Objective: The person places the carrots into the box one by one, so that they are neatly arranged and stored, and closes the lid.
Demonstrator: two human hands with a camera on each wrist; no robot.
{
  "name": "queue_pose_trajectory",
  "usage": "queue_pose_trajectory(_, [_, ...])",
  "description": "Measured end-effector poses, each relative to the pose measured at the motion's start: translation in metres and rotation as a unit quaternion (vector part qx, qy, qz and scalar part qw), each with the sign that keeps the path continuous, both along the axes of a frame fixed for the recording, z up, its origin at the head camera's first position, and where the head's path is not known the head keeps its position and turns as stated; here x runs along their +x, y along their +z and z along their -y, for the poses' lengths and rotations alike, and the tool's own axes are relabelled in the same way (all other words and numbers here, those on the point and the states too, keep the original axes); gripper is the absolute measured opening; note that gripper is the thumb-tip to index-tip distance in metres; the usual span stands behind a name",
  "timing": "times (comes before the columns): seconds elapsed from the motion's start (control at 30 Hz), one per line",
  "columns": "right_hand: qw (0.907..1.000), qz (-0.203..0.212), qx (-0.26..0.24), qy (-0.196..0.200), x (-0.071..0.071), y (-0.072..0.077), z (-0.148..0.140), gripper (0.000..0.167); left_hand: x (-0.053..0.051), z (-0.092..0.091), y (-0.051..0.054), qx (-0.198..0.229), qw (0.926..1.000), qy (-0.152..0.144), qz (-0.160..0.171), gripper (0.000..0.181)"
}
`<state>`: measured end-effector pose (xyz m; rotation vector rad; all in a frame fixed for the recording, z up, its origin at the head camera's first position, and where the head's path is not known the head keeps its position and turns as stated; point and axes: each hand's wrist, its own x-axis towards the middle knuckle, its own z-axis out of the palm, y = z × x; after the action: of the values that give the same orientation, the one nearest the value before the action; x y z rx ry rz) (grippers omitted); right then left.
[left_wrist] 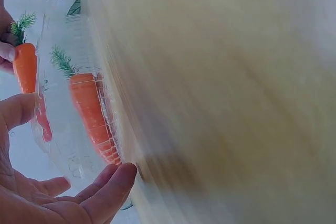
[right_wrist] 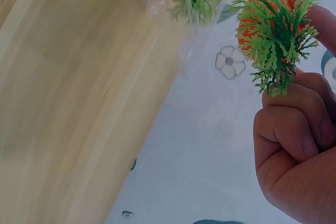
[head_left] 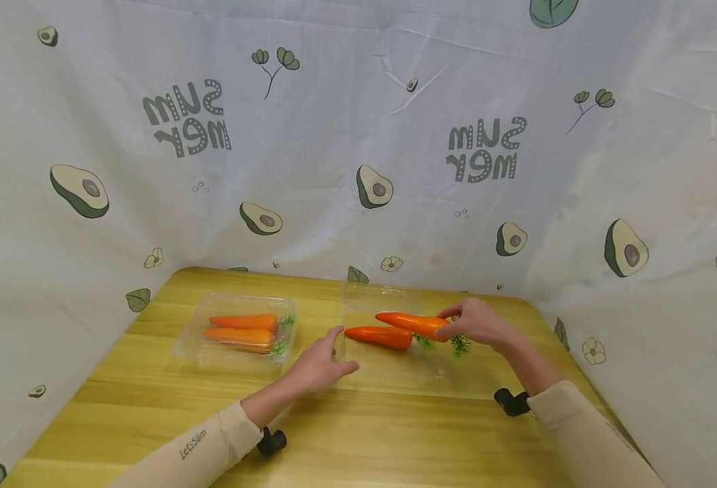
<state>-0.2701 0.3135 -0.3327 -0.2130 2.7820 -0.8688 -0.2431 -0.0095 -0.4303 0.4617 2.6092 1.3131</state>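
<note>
My right hand pinches an orange toy carrot by its thick end, with green leaves hanging below the fingers. This carrot is above a clear plastic box whose lid stands open at the back. Inside the box lies another carrot, its tip to the left and leaves to the right. My left hand is at the box's left side, thumb and fingers spread. In the left wrist view, its fingertips are at the clear wall; whether they all touch is hard to tell.
Left of my left hand stands a second clear plastic box with two carrots in it. Everything rests on a wooden table. A printed white curtain encloses its back and sides.
</note>
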Motion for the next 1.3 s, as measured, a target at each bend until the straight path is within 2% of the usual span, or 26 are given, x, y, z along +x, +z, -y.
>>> queue_pose_trajectory(0.2, [0.9992,0.006,0.016,0.036,-0.007,-0.005,0.019,0.044,-0.001,0.0,0.0,0.002,1.0,0.002,0.002,0.085])
queue_pose_trajectory(0.37, [0.9964,0.006,0.04,0.075,-0.012,-0.015,0.035,0.044,0.0,0.001,-0.001,0.006,1.0,0.001,0.003,0.085])
queue_pose_trajectory(0.6, [0.9937,0.009,0.058,0.095,-0.019,-0.033,0.051,0.042,0.003,0.001,-0.002,0.007,1.0,0.003,0.003,0.087])
queue_pose_trajectory(0.8, [0.9893,0.0,0.064,0.131,-0.02,-0.038,0.057,0.04,0.001,-0.001,-0.002,0.013,0.9998,0.004,0.01,0.087])
queue_pose_trajectory(0.97, [0.9875,-0.01,0.093,0.127,-0.021,-0.046,0.057,0.037,-0.002,-0.003,-0.003,0.016,0.9998,0.004,0.01,0.086])
queue_pose_trajectory(1.13, [0.9871,0.004,0.111,0.115,-0.021,-0.055,0.058,0.034,-0.002,-0.003,-0.003,0.013,0.9998,0.006,0.014,0.086])
queue_pose_trajectory(1.3, [0.9855,0.002,0.126,0.113,-0.021,-0.055,0.061,0.036,-0.002,-0.003,0.001,0.014,0.9997,0.014,0.013,0.086])
